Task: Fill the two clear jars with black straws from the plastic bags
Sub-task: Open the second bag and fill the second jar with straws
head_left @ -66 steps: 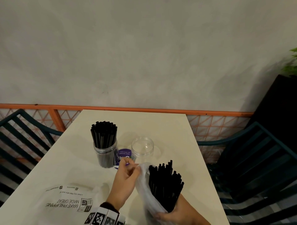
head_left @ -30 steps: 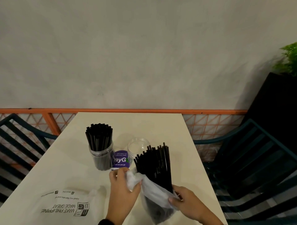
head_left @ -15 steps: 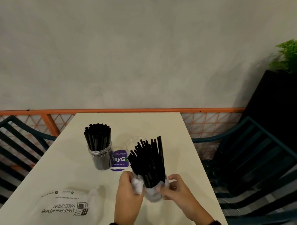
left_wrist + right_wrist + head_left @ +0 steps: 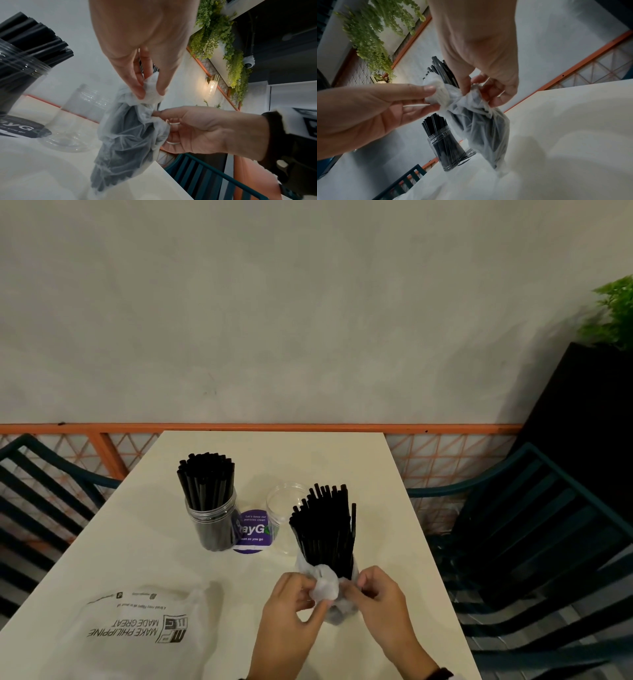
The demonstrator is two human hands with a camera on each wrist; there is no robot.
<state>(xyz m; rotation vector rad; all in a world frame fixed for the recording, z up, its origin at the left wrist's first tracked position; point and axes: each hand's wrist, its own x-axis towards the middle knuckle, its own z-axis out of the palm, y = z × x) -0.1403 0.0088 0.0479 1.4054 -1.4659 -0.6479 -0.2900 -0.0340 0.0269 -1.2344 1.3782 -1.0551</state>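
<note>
A cream-white rectangular table [image 4: 144,570] carries everything. At about 10 o'clock from its middle stands a clear jar [image 4: 212,525] full of black straws. Just beside it, toward 3 o'clock, lies a round purple sticker [image 4: 251,532], flat on the surface, and next to this stands an empty clear jar [image 4: 281,518]. At 5 o'clock a thin plastic bag [image 4: 334,606] with upright black straws [image 4: 323,529] rests its bottom on the table. At 7 o'clock a flat printed plastic bag [image 4: 137,631] lies near the table's front edge.
</note>
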